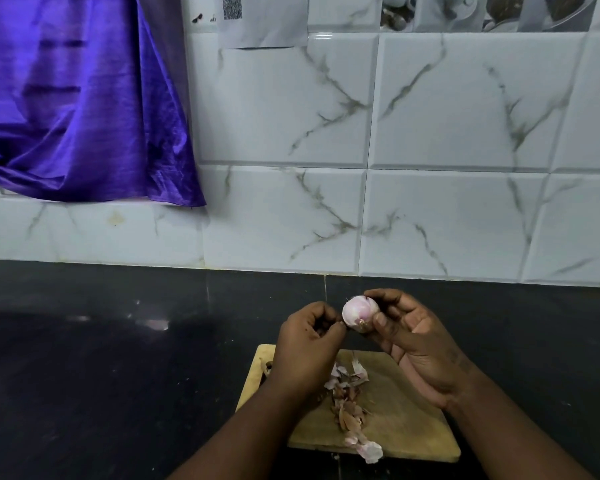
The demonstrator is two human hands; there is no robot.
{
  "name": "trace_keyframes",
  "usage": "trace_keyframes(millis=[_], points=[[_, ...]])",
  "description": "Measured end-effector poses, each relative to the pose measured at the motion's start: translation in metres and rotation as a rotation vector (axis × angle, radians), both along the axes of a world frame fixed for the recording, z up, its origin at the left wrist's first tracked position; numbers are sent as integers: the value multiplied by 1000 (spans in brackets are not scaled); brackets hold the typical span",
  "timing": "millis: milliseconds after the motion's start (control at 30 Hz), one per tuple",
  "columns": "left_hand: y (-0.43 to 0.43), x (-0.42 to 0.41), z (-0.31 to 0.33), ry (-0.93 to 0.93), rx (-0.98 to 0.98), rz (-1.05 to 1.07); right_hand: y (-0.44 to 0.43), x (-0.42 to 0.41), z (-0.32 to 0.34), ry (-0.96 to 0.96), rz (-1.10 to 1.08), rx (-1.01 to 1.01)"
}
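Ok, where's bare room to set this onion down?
The right half of the board, between the peel pile and its right edge, is bare for the onion. The dark counter left of it, up to the tiled wall, is open. Peels crowd the board's middle.

A wooden cutting board (406,410) lies on the dark countertop (118,375).

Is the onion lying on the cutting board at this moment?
No, the right hand holds the onion lifted clear of the cutting board, while the left hand pinches at its skin.
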State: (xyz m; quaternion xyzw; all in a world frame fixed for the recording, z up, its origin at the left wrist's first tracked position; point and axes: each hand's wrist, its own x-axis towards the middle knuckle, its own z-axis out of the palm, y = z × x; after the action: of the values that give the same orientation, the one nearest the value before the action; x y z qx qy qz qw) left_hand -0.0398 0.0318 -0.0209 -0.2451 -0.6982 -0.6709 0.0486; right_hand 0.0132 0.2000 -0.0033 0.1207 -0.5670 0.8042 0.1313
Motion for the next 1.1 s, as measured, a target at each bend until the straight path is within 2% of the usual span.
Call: trace_keyframes(millis=[433, 900, 1100], points=[[-1, 3, 3, -26, 23, 0, 1, 0, -1, 17, -2, 13], [-2, 3, 4, 254, -205, 170, 2, -5, -7, 7, -30, 19], [-2, 4, 4, 221, -138, 118, 3, -5, -7, 0, -11, -4]])
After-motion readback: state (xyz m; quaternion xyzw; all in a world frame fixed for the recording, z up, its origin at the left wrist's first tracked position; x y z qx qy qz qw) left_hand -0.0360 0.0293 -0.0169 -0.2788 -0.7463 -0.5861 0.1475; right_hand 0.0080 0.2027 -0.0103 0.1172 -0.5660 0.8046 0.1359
